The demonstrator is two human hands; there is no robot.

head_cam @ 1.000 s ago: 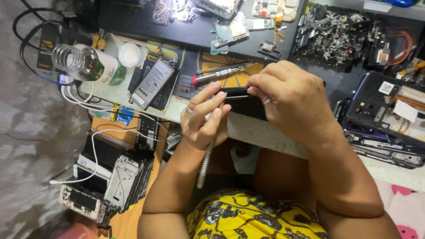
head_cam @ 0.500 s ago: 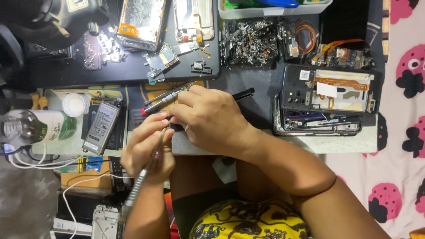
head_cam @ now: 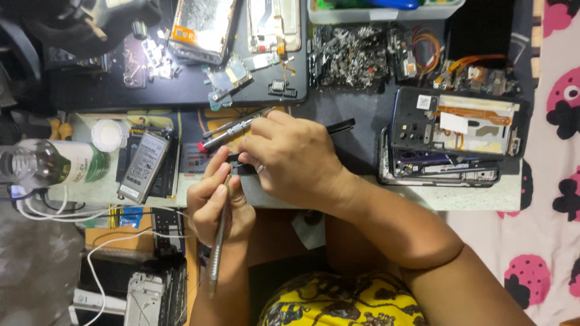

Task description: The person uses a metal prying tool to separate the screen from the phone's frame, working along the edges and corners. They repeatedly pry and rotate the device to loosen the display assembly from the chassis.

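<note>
My left hand [head_cam: 219, 208] grips a thin metal screwdriver [head_cam: 217, 241] like a pen, its tip pointing up into the small dark phone part [head_cam: 241, 169] under my right hand. My right hand [head_cam: 290, 160] lies over that dark part and pins it to the front edge of the work table; a ring shows on one finger. The part is mostly hidden by my fingers. A black strip [head_cam: 339, 126] pokes out from behind my right hand. A red-tipped screwdriver [head_cam: 232, 131] lies just beyond my fingers.
A phone battery [head_cam: 143, 167] and a clear bottle with a green label [head_cam: 54, 164] lie at the left. An opened phone frame [head_cam: 453, 136] sits at the right. Loose circuit boards, screws and flex cables [head_cam: 350, 57] crowd the back. White cables [head_cam: 60, 211] hang at the left edge.
The view has swung to the right over the table. My left hand has slid slightly lower on the screwdriver, while my right hand keeps covering the dark part.
</note>
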